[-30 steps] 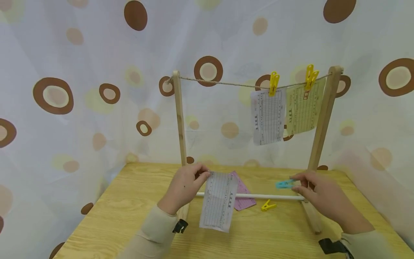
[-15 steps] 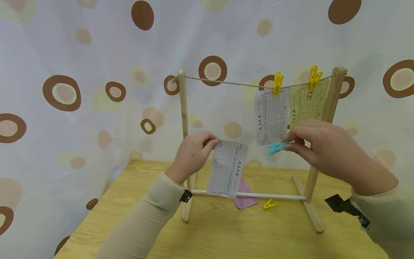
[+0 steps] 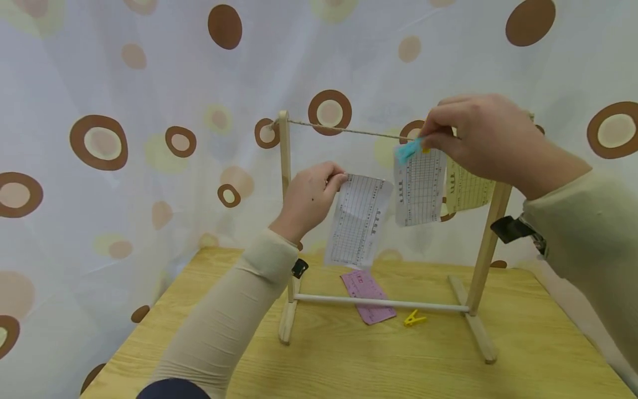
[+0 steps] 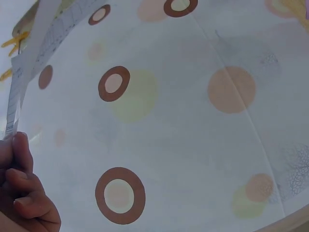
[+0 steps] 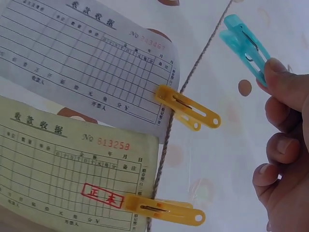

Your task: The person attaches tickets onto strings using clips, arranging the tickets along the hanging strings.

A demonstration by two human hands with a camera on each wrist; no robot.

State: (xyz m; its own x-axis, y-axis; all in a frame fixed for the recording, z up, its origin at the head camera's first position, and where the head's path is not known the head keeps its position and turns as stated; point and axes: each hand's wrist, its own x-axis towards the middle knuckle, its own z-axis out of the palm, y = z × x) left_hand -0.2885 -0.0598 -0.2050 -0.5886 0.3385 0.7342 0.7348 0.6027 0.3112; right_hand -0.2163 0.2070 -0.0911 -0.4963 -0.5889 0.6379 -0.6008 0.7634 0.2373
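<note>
My left hand (image 3: 311, 197) pinches a white printed receipt slip (image 3: 360, 221) by its upper left corner, so the slip hangs below the string (image 3: 344, 129). Between thumb and fingers of my right hand (image 3: 490, 138) is a light blue clothespin (image 3: 408, 151), seen against the hanging white receipt in the head view. That hanging white receipt (image 5: 91, 63) and a yellow-green receipt (image 5: 72, 164) are clipped to the string by yellow clothespins (image 5: 190, 107) in the right wrist view. In the head view, my right hand covers most of these clips and the string's right end.
The string is tied between two wooden posts (image 3: 285, 160) joined low down by a white crossbar (image 3: 418, 305). A pink receipt (image 3: 366, 293) lies under the bar on the wooden table (image 3: 369, 360). Beside it lies a loose yellow clothespin (image 3: 414, 318). A spotted curtain (image 3: 149, 233) hangs behind.
Both hands have risen from table level toward the string. The left carries the white receipt up and slightly right; the right brings the blue clothespin up and left.
</note>
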